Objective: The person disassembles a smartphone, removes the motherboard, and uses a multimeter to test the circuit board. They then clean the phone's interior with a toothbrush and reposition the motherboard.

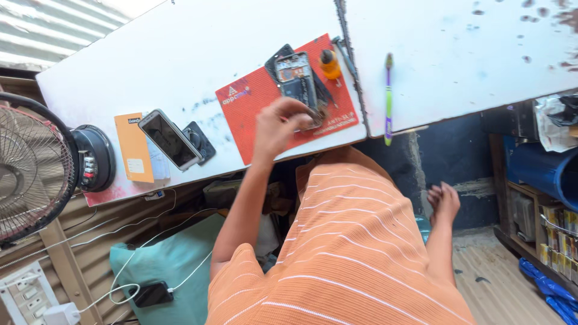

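Note:
My left hand (pixel 278 124) rests on a red work mat (pixel 253 105) on the white table (pixel 180 54). Its bent fingers close on the near end of an opened phone (pixel 296 77) with its insides bare. A black back cover (pixel 276 57) lies under that phone. An orange-handled screwdriver (pixel 329 62) sits beside it on the mat. My right hand (pixel 444 201) hangs below the table edge, apart from everything, with its fingers curled together and nothing seen in them. I wear an orange striped shirt (pixel 355 253).
A green and purple toothbrush (pixel 388 96) lies right of the mat. Left of it are a smartphone (pixel 169 139), an orange card (pixel 133 147), a black round device (pixel 96 157) and a fan (pixel 30 168). Below lie a teal cushion (pixel 174 259), a charging phone (pixel 150 294) and shelves (pixel 542 222).

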